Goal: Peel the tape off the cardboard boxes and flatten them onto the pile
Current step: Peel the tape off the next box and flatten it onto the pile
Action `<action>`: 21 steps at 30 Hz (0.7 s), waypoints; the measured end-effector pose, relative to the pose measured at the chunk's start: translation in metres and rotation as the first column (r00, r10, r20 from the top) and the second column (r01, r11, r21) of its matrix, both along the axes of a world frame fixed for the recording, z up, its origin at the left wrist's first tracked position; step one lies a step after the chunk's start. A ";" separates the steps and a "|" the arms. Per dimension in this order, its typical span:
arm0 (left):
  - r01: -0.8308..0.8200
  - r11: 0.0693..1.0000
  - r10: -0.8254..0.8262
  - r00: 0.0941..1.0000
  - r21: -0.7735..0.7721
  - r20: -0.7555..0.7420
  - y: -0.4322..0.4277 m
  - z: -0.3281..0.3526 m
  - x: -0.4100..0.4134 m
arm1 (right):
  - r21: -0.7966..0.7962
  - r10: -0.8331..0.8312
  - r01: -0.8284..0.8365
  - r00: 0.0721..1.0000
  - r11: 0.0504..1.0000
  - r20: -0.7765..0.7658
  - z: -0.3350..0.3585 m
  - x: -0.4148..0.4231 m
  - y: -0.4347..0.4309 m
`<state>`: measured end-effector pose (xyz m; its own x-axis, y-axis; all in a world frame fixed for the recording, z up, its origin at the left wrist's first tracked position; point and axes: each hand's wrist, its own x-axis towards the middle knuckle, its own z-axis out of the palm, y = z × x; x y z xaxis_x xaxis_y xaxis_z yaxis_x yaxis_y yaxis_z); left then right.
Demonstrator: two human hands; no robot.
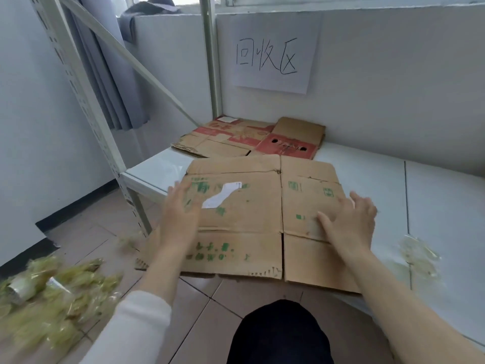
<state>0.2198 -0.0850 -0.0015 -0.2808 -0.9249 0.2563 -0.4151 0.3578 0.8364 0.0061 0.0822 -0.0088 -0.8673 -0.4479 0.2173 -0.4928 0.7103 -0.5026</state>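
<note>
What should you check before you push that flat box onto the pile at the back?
1. Box flattened: ok, the green-printed cardboard lies flat.
2. Hands placed: ok, left hand and right hand lie open on top of it.
3. Tape off: cannot tell; a torn white label remains, no tape strip shows.
4. Pile reachable: ok, the red-printed cardboard pile lies flat just behind.
5. Fully on the shelf: not ok, the near edge overhangs the floor.
6. Peeled tape heap: ok, on the floor, out of the way.
</note>
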 end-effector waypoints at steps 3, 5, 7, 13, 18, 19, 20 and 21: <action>0.353 0.935 -0.303 0.845 -0.033 0.440 -0.020 -0.005 -0.077 | 0.112 0.227 -0.223 0.974 0.968 -0.022 -0.008 0.010 -0.024; 0.407 0.913 -0.292 0.703 -0.030 0.648 -0.040 -0.016 -0.112 | 0.174 0.291 -0.287 0.957 0.942 0.004 -0.019 0.008 -0.032; 0.389 0.921 -0.245 0.642 -0.033 0.727 -0.055 -0.028 -0.128 | 0.274 0.313 -0.304 0.950 0.912 0.009 -0.030 0.005 -0.030; 0.336 0.942 -0.201 0.606 -0.018 0.770 -0.077 -0.037 -0.141 | 0.370 0.313 -0.292 0.950 0.882 0.003 -0.033 0.004 -0.034; 0.213 0.977 -0.120 0.607 -0.016 0.786 -0.099 -0.038 -0.139 | 0.365 0.355 -0.322 0.935 0.874 -0.026 -0.036 0.016 -0.007; 0.213 0.977 -0.114 0.604 -0.023 0.789 -0.099 -0.040 -0.139 | 0.367 0.353 -0.320 0.935 0.874 -0.026 -0.039 0.018 -0.003; 0.214 0.976 -0.110 0.605 -0.028 0.789 -0.099 -0.042 -0.140 | 0.364 0.346 -0.316 0.938 0.876 -0.019 -0.039 0.019 -0.001; 0.210 0.977 -0.104 0.608 -0.033 0.787 -0.098 -0.043 -0.141 | 0.359 0.338 -0.313 0.941 0.880 -0.010 -0.040 0.018 0.000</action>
<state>0.0787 -0.1828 -0.0445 -0.5614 -0.8269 -0.0322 -0.8174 0.5481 0.1772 0.0245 0.0820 -0.0484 -0.6477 -0.7602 0.0510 -0.7512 0.6260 -0.2094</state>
